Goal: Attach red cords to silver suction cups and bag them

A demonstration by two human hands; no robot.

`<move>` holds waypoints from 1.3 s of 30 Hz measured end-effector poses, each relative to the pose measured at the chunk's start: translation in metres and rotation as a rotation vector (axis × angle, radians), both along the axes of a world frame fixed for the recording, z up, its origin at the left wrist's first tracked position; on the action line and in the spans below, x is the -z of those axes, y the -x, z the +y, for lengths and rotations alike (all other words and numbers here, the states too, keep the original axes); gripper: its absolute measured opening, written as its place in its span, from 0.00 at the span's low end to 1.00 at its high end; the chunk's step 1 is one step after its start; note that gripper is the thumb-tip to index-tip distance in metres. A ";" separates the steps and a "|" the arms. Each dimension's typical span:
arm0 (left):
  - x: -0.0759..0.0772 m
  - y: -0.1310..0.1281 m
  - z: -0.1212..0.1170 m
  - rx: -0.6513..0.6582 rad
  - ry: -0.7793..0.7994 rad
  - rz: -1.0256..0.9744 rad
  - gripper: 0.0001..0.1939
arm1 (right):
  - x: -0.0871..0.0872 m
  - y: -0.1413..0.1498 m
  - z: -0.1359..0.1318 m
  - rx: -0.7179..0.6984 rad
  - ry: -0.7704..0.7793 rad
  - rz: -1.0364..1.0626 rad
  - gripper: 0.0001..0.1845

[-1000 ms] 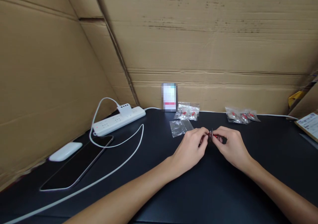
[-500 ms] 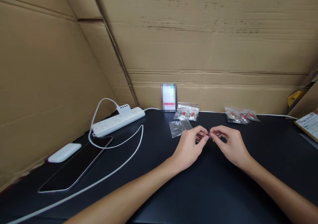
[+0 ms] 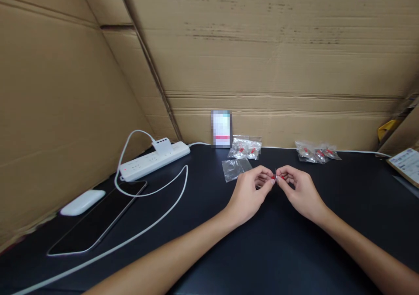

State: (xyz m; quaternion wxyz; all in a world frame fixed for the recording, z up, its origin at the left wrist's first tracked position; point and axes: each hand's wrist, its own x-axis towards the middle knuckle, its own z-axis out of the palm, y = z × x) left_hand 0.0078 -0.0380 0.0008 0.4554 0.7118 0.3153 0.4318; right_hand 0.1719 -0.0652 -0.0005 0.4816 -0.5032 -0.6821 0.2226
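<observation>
Over the middle of the black table (image 3: pixel 281 251), my left hand (image 3: pixel 250 193) and my right hand (image 3: pixel 299 191) meet fingertip to fingertip. Both pinch one small red-and-silver part (image 3: pixel 276 178) held between them; its exact shape is too small to make out. An empty clear plastic bag (image 3: pixel 235 168) lies just beyond my left hand. Further back, two clusters of clear bags with red parts inside rest by the cardboard wall: one cluster (image 3: pixel 246 148) in the middle, the other cluster (image 3: pixel 316 152) to the right.
Cardboard walls (image 3: pixel 262 59) close in the back and left. A white power strip (image 3: pixel 153 159) with a looping white cable (image 3: pixel 157 207), a dark phone (image 3: pixel 98 218) and a white case (image 3: pixel 82 202) lie on the left. A small card (image 3: pixel 221 128) leans against the wall. A labelled box (image 3: pixel 407 164) is at the right.
My hands have drawn slightly closer together and the part is turned edge-on between the fingertips. The view has shifted a little; nothing else moved.
</observation>
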 end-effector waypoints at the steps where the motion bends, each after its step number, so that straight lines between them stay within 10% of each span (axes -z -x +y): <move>1: 0.000 0.000 0.001 0.001 0.010 -0.008 0.06 | 0.000 0.000 0.000 -0.002 0.003 0.001 0.05; 15: -0.008 0.007 0.018 0.066 0.095 -0.145 0.03 | -0.011 -0.001 -0.002 -0.210 -0.022 0.102 0.11; 22: -0.011 0.007 0.015 0.142 0.069 -0.092 0.03 | -0.006 0.002 -0.001 -0.278 0.128 0.350 0.24; 31: -0.006 0.009 0.022 0.148 -0.004 -0.031 0.02 | -0.015 0.001 -0.004 -0.480 0.411 0.542 0.17; 39: -0.008 0.019 0.027 -0.031 -0.405 0.327 0.13 | -0.016 -0.014 0.000 -0.406 0.471 0.624 0.11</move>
